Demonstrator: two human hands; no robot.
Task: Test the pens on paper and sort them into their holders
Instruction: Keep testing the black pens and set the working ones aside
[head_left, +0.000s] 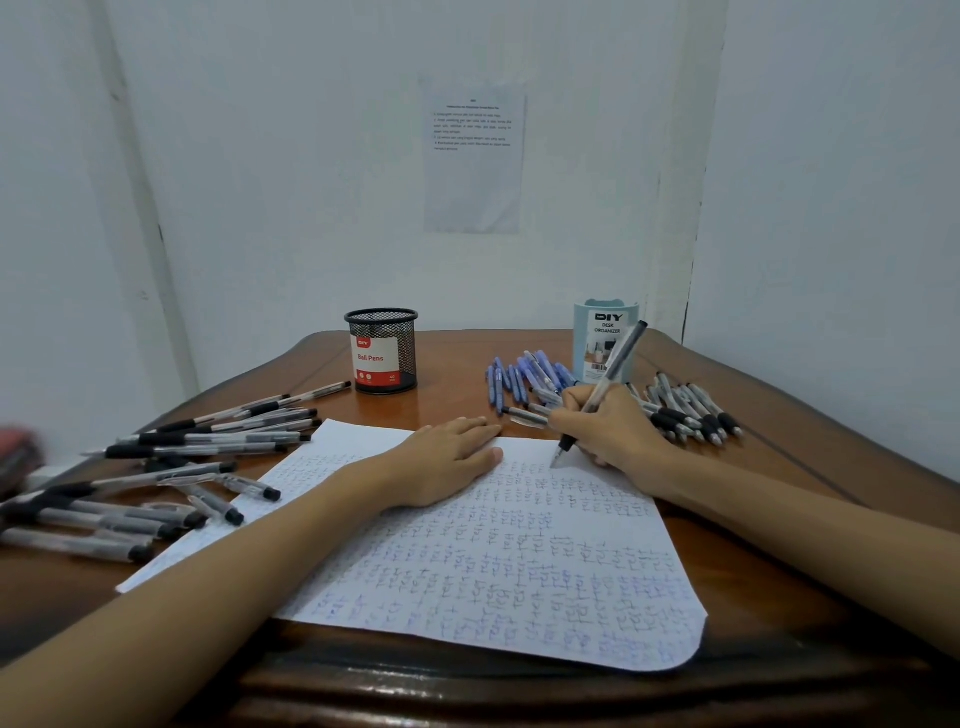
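A sheet of paper (498, 561) covered in small pen marks lies in front of me on the wooden table (779, 613). My left hand (441, 462) rests flat on the paper's upper part, fingers straight. My right hand (608, 426) grips a clear pen with a black grip (602, 392), its tip touching the paper near the top right corner. A black mesh holder (382, 351) labelled "Ball Pens" stands at the back centre. A light blue desk organizer (605, 338) stands at the back right.
Several black-grip pens (208, 436) lie scattered on the left of the table. A bunch of blue pens (524, 376) lies beside the organizer, and more black-grip pens (691, 413) lie to the right of my right hand. A printed sheet (472, 156) hangs on the wall.
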